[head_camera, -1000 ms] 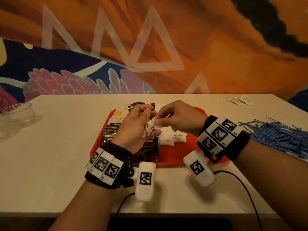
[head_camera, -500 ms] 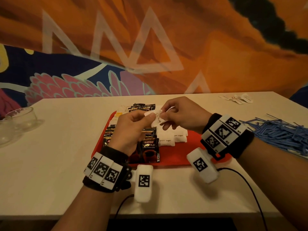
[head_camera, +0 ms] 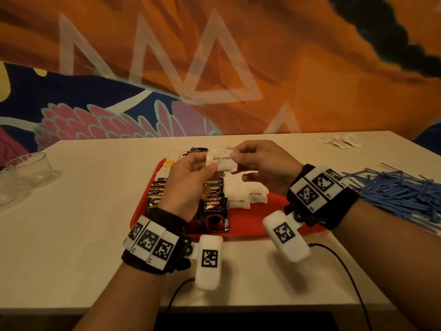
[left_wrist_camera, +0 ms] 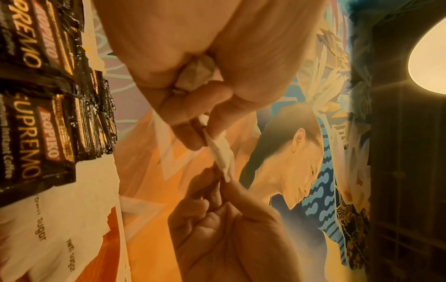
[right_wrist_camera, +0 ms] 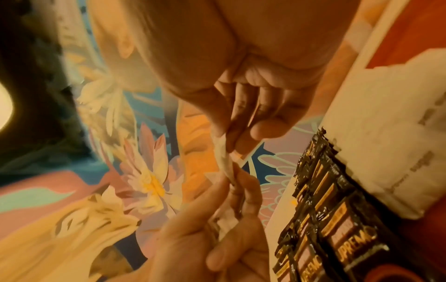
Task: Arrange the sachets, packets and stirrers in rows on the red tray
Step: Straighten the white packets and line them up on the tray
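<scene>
Bare tray (head_camera: 253, 223) right — stirrers (head_camera: 401, 192) beyond

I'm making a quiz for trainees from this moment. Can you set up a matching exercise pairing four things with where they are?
Things:
1. white brown-sugar sachet
2. black Kopiko coffee packets
3. blue plastic stirrers
4. clear glass bowl

Places:
A. heaped on the table, right of the red tray
B. at the table's left edge
C. pinched between left hand and right hand
D. in rows on the tray

Pairs: 1-C, 2-D, 3-A, 4-B
</scene>
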Tool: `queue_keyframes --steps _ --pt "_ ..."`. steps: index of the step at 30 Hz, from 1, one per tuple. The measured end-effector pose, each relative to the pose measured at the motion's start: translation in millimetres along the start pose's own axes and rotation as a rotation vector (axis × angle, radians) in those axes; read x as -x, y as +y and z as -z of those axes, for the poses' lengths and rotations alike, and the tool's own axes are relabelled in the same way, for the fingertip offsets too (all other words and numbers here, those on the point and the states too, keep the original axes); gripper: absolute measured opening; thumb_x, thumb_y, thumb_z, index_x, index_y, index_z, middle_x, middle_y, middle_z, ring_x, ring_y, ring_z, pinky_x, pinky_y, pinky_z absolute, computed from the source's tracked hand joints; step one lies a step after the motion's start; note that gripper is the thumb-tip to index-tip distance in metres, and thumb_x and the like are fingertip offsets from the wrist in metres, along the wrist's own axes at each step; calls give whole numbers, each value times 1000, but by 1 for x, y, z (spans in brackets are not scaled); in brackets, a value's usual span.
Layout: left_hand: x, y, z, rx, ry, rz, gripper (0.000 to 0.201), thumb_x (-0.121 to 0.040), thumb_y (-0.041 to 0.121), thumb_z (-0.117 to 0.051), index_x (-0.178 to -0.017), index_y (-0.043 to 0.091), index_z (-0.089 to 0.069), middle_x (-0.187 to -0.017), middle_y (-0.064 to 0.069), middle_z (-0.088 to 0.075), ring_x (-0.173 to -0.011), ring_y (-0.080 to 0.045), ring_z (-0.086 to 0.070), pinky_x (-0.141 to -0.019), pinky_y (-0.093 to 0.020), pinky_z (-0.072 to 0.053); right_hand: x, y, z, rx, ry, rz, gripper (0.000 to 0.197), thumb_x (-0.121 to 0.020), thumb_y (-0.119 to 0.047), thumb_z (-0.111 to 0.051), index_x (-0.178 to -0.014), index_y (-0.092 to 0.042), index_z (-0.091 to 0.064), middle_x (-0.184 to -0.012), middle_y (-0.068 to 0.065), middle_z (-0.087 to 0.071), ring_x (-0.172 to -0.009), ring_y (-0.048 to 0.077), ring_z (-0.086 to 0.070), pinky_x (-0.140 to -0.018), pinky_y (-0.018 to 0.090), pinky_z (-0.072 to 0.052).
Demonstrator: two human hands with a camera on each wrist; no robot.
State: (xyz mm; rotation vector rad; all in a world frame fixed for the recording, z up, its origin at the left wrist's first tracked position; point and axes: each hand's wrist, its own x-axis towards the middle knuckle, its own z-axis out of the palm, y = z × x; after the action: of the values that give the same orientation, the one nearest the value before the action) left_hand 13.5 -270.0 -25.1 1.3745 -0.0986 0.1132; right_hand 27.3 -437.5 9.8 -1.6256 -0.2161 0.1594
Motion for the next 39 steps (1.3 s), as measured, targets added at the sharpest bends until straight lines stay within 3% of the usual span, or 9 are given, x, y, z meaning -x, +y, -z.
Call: queue_keyframes --steps 7,10,17,21,25,29,32,36,39 --pt "0 0 -6 -22 -6 -16 20 -96 0 -57 -113 6 -65 -96 -11 -68 -68 -13 -61 -35 -17 -31 1 6 0 -152 -28 -75 14 -90 -29 -68 -85 -17 -63 -94 3 -68 -83 16 -62 -62 26 -48" --pt "2 -1 -8 -62 -22 -11 26 -95 2 -59 -119 10 -64 -105 -15 -69 -68 -11 -64 -36 -21 -31 0 7 1 -163 -29 -74 17 -91 -27 -67 -78 -20 -60 -94 4 -66 -85 18 -60 -60 26 -49" --pt "4 -2 -13 -68 -2 -59 11 -96 19 -63 -101 12 -71 -85 -4 -69 -59 -19 -46 -35 -21 -29 1 10 3 -240 -17 -52 19 -96 -30 -60 -85 -16 -63 -86 3 -68 -77 16 -65 -62 27 -54" --pt "4 -2 -13 -71 21 -90 9 -95 16 -64 -99 12 -72 -90 -10 -73 -61 -16 -55 -37 -18 -34 2 10 12 -23 -55 1 8 -85 -13 -72 -86 -7 -67 -80 6 -68 -71 13 -63 -58 21 -50" --pt "5 -5 -14 -72 43 -62 9 -95 13 -64 -99 9 -71 -91 -7 -74 -68 -13 -65 -39 -13 -37 -1 10 26 211 -30 -9 9 -80 -10 -78 -76 -7 -71 -65 2 -65 -60 9 -59 -54 21 -45" --pt "5 -6 -9 -54 29 41 7 -97 15 -62 -92 15 -67 -79 -5 -68 -67 -18 -63 -33 -18 -27 -10 16 46 387 -15 -144 21 -80 -12 -79 -93 2 -71 -75 8 -68 -66 14 -62 -60 27 -50" --pt "6 -5 -5 -31 15 64 8 -96 15 -62 -89 16 -66 -77 -2 -67 -67 -18 -62 -32 -18 -26 -15 26 54 589 -18 -277 15 -84 -16 -76 -97 -8 -73 -83 6 -72 -71 14 -65 -65 26 -54" --pt "6 -4 -3 -42 3 76 7 -97 16 -61 -92 15 -65 -73 2 -68 -62 -14 -62 -32 -18 -27 -18 35 51 651 -15 -388 13 -88 -9 -72 -100 -8 -73 -87 6 -71 -68 12 -63 -53 20 -52" --pt "6 -5 -1 -46 -2 84 6 -98 17 -60 -94 15 -65 -71 4 -68 -60 -12 -62 -33 -18 -27 -21 38 50 711 -1 -399 17 -86 -9 -74 -102 -6 -72 -94 9 -71 -72 15 -65 -58 23 -57"
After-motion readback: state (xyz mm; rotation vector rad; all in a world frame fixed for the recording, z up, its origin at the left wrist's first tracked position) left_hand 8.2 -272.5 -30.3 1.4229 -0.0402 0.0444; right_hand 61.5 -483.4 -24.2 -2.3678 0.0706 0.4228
